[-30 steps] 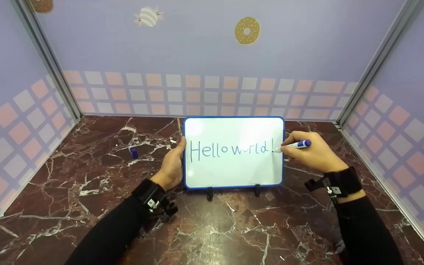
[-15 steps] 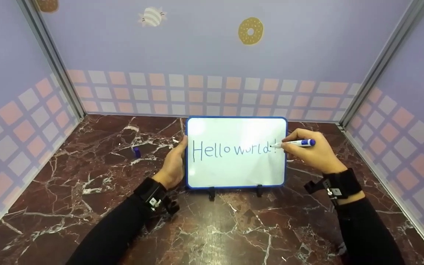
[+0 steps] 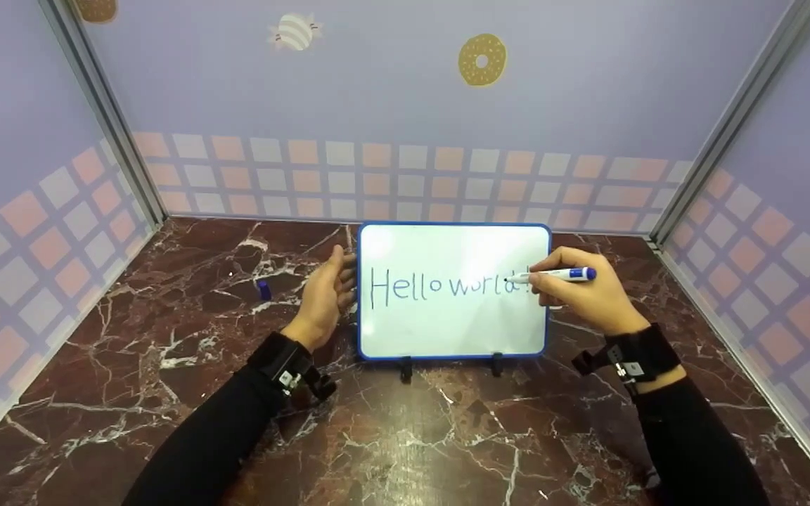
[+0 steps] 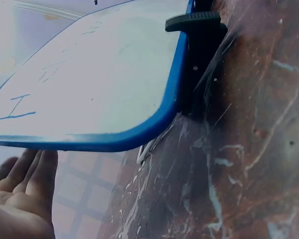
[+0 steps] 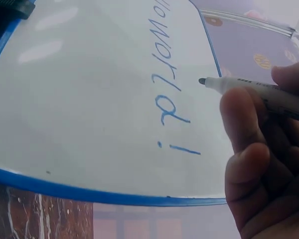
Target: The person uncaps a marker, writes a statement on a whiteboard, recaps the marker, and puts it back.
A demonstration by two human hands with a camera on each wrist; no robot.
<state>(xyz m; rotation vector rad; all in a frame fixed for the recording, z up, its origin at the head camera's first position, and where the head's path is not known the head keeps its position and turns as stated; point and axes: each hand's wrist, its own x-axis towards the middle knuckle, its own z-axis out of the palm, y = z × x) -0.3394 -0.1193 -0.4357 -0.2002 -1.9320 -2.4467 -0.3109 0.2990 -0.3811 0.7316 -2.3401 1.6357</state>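
Observation:
A blue-framed whiteboard [image 3: 440, 327] stands tilted back on a black stand, with "Hello world!" written across it in blue. My right hand [image 3: 591, 292] pinches a white whiteboard marker [image 3: 563, 275] with a blue end, between thumb and fingers. In the right wrist view the marker's dark tip [image 5: 203, 81] appears lifted off the board's surface. Beside the board's left edge is my left hand [image 3: 320, 299], its fingers straight and thumb raised. The left wrist view shows those fingers [image 4: 42, 172] reaching behind the blue frame; whether they touch it I cannot tell.
A blue marker cap [image 3: 264, 289] lies on the dark red marbled tabletop [image 3: 166, 393], left of the left hand. The stand's black feet [image 3: 406, 369] project in front of the board. Patterned lilac wall panels [image 3: 377, 91] enclose the table at the back and both sides.
My left hand has loosened from the board's left edge and drawn slightly left, its fingers now extended. The right hand has moved the marker tip leftward from beside the exclamation mark.

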